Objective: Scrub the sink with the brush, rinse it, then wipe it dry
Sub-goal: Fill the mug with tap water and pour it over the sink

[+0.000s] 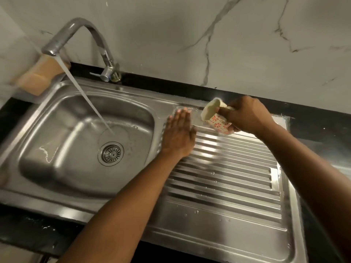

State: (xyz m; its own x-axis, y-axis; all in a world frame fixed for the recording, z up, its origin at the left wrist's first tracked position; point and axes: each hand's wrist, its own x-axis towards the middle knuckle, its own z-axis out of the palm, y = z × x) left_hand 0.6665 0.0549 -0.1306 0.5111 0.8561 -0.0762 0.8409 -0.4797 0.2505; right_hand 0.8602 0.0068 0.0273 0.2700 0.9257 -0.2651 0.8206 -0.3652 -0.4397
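Note:
A stainless steel sink (57, 168) fills the left half of the view, with a round drain strainer (111, 153) in its basin. Water runs from the curved tap (76, 31) in a slanted stream onto the basin floor. My left hand (179, 135) lies flat, fingers straight, on the top left of the ribbed drainboard (228, 177). My right hand (245, 114) grips a cream mug with red flower patterns (214, 118), tipped on its side with its mouth toward the left, over the drainboard's far edge. No brush or cloth is in view.
A tan sponge-like block (38, 76), blurred, sits at the sink's far left corner. A black countertop (313, 126) frames the sink, and a white marbled wall (209, 35) rises behind it. Water drops lie on the drainboard.

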